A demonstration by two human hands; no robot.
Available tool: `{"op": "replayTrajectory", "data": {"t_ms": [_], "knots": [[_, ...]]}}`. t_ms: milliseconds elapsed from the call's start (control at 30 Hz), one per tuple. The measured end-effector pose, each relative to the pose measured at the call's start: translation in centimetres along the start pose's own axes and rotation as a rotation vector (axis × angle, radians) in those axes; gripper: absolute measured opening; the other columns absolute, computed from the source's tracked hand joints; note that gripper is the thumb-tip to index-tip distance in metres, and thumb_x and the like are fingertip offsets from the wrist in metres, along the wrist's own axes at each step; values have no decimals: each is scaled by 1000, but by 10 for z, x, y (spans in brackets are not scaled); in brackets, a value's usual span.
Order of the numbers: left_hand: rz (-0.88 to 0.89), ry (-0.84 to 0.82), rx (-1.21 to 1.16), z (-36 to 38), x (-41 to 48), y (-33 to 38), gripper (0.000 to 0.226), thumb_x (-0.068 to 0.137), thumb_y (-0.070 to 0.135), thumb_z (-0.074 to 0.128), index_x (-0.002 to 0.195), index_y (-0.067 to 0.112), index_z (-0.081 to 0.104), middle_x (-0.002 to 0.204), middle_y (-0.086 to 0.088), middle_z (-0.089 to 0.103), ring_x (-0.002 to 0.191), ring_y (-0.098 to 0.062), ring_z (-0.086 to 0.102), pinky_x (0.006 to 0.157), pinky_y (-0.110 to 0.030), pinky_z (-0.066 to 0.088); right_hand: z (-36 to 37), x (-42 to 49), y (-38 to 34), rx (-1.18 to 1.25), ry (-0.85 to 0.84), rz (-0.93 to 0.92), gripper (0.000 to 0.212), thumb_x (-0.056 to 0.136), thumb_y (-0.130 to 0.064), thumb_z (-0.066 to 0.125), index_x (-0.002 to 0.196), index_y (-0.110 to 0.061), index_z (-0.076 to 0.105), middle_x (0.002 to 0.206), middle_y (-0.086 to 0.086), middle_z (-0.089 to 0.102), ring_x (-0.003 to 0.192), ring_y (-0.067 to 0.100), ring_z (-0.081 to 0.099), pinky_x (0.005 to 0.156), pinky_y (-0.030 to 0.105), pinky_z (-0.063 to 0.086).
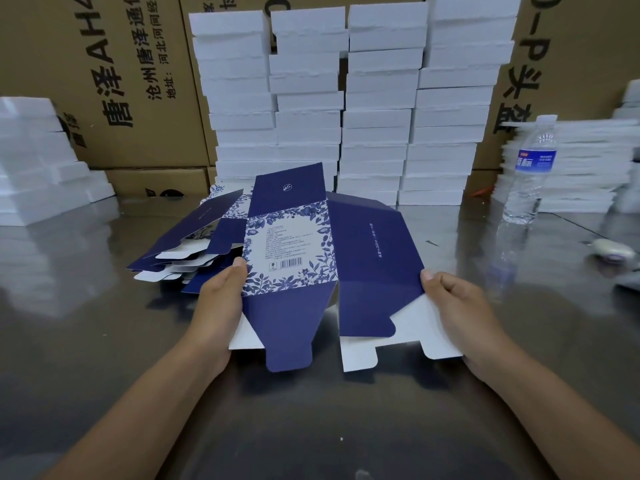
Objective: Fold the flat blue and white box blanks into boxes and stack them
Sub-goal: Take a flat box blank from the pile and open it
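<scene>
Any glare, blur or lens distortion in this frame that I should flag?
Head view: the shiny table mirrors the white stacks as soft glare; wide-angle bending tilts the cartons and stacks outward; the water bottle and frame edges look soft; the box blank and both hands are sharp.

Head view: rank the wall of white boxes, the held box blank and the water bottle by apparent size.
1. Wall of white boxes, largest, though farthest.
2. Held box blank, enlarged by nearness.
3. Water bottle, clearly smallest.
</scene>
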State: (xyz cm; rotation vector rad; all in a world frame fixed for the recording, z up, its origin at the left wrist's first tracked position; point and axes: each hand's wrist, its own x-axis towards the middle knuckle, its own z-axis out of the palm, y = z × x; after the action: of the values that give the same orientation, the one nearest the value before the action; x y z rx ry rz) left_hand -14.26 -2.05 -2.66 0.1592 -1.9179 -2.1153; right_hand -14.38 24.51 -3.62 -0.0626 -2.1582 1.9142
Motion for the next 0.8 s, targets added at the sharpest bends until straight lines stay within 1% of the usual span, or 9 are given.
{"op": "replayTrajectory", "data": {"t_ms": [133,267,467,500,567,600,667,733,800], "knots": [[-28,-54,-12,3,-1,1,33,99,39,43,93,23,71,95,7,75,92,-13,69,86,-34,50,-2,0,-1,46,19,14,40,95,-34,50,73,-1,49,69,13,50,59,23,47,47,25,38],[-21,-78,57,5,-2,-2,41,99,38,44,78,26,77,88,7,75,80,-9,71,79,-32,47,-3,0,-1,74,52,17,40,97,-34,49,78,2,50,72,14,48,65,25,44,56,32,36],[5,-92,50,0,-4,0,42,100,39,41,77,30,76,92,3,75,90,-17,69,93,-40,45,0,1,-1,50,86,-17,36,95,-34,52,65,-14,49,65,8,55,57,22,50,55,31,41],[0,-85,36,0,-4,0,42,99,39,42,77,29,76,92,2,75,89,-18,69,92,-41,45,2,0,-1,27,97,-55,29,95,-33,53,70,-18,52,64,3,59,56,19,54,55,27,43],[-5,-83,7,1,-5,1,41,99,38,43,76,29,76,91,2,75,82,-16,70,86,-40,46,4,-2,0,-65,89,-132,7,93,-31,56,98,-31,51,75,-8,65,63,4,61,55,16,46],[-8,-83,-11,2,-5,2,40,98,38,44,75,29,76,89,2,75,78,-15,70,83,-39,46,5,-2,2,-110,59,-160,26,91,-32,58,112,-36,45,87,-11,62,70,-3,60,55,10,44],[-19,-87,-41,3,-5,3,38,97,37,47,75,30,77,89,0,75,77,-17,70,83,-40,46,6,-4,3,-180,-26,-200,51,85,-41,61,129,-42,33,109,-20,52,90,-5,58,65,12,47],[-25,-122,-58,4,-6,4,34,95,38,49,78,29,77,91,-3,75,80,-21,71,84,-42,48,8,-7,3,-238,-105,-237,64,76,-54,62,132,-43,34,125,-22,45,113,-4,48,90,21,43],[-15,-193,-66,5,-8,4,29,93,39,51,85,23,74,98,-7,74,90,-29,70,88,-50,50,7,-9,4,-263,-183,-251,77,62,-69,61,131,-51,32,128,-27,41,114,-15,40,91,14,34]]}}
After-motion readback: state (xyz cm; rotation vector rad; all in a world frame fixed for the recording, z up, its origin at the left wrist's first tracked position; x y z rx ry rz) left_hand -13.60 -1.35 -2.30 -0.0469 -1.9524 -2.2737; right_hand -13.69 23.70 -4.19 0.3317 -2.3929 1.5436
